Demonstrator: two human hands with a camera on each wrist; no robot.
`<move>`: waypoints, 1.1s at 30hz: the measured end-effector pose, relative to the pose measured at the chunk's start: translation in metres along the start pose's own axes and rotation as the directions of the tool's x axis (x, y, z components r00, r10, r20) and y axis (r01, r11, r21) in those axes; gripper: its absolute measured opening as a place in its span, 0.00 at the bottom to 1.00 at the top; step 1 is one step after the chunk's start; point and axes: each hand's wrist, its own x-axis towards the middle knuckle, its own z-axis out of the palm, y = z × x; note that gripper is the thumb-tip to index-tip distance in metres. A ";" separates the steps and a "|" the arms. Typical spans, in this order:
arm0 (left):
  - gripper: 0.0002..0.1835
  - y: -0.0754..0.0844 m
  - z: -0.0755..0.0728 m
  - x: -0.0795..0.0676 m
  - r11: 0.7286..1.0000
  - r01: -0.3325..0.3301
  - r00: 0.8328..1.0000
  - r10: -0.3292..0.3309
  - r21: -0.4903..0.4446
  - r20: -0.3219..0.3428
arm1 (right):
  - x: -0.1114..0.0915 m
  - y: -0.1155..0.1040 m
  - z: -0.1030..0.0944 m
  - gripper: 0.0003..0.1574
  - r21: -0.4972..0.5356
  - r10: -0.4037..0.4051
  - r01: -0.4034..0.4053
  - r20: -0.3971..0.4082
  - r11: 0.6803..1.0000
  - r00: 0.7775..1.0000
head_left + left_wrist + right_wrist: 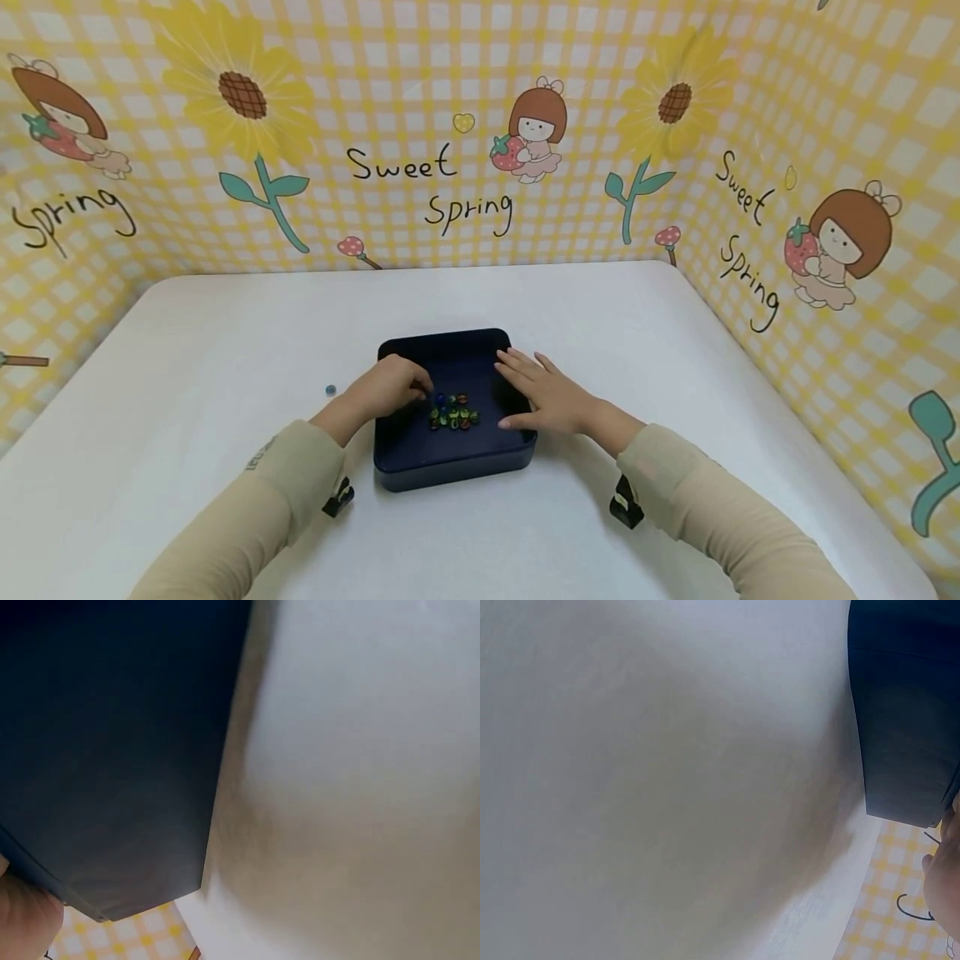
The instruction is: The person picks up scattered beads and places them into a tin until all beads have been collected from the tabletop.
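A dark blue square tray (454, 472) sits on the white table. Several glass marbles (454, 419), mostly green and yellow with some red and blue, lie clustered on its floor. My left hand (390, 386) reaches over the tray's left wall with fingers curled, fingertips just left of the marbles; whether they pinch one is hidden. Across the opposite wall my right hand (551, 398) lies with fingers spread, thumb over the tray floor. Both wrist views mainly show the tray's outer wall, with part of the left hand (26, 919) and right hand (945, 877) at the edges.
One pale blue marble (331, 390) lies on the white table (247, 350), outside the tray to the left. A yellow checked cloth (405, 92) with flowers and lettering hangs behind and at both sides. Each cuff has a black clip (626, 504) below it.
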 end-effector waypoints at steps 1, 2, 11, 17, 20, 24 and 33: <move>0.06 0.001 0.001 0.001 1.000 0.000 1.000 0.000 0.010 0.005 | 0.000 0.000 0.000 0.55 -0.002 0.000 0.000 -0.001 1.000 1.000; 0.06 0.001 0.001 0.001 1.000 0.001 1.000 -0.001 0.019 0.009 | 0.000 0.000 0.000 0.55 -0.002 -0.001 0.001 -0.004 1.000 1.000; 0.07 0.004 0.006 0.004 1.000 0.007 1.000 -0.008 0.014 0.009 | 0.000 0.002 0.000 0.55 -0.008 -0.006 0.006 -0.015 1.000 1.000; 0.07 0.004 0.008 0.004 1.000 0.006 1.000 -0.007 0.008 0.014 | -0.001 0.001 0.000 0.54 -0.014 -0.024 0.024 -0.037 1.000 0.999; 0.06 0.004 0.008 0.004 1.000 0.000 1.000 0.000 0.015 0.009 | -0.001 0.000 0.000 0.55 -0.016 -0.027 0.027 -0.047 1.000 0.999; 0.06 0.004 0.008 0.004 1.000 -0.006 1.000 0.006 0.022 0.012 | -0.001 0.000 0.001 0.54 -0.010 -0.020 0.020 -0.037 1.000 0.999; 0.06 0.005 0.007 0.003 1.000 -0.018 1.000 0.018 0.022 0.009 | 0.000 0.000 0.000 0.54 -0.011 -0.003 0.003 -0.004 1.000 1.000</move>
